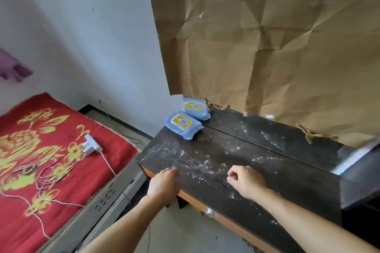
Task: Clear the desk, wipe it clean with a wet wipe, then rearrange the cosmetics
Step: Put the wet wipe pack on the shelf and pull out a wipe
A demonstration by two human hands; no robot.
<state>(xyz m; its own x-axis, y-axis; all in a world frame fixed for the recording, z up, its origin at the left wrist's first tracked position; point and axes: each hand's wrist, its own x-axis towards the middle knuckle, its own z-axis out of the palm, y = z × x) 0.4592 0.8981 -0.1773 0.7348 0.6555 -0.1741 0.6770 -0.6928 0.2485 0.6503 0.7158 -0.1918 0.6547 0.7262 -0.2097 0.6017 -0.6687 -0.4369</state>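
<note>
There are 2 wet-wipe packs, both pale blue with yellow lids, 1 dark desk [292, 172], 2 hands and 2 dried brown scraps.

The left hand [164, 183] is at the desk's front left corner with its back up and its fingers curled under; nothing shows in it, and its knuckles sit at the desk edge. The right hand [245, 181] is over the desk top, curled into a loose fist with the thumb tucked against the fingertips; whether it pinches anything tiny cannot be told.

White powder [191, 160] is scattered across the desk between the 2 hands and beyond them.

The nearer wipe pack [183, 124] lies flat well beyond the left hand, at the far left corner of the desk. The farther wipe pack [196, 108] is just behind it, tilted and touching it.

1 scrap [216, 106] lies right of the farther pack; the other scrap [312, 134] lies far beyond the right hand, to its right. A creased sheet of brown paper [267, 47] stands behind the desk. Left of the left hand, a white plug adapter [91, 145] with cables rests on a red bedcover [24, 207].
</note>
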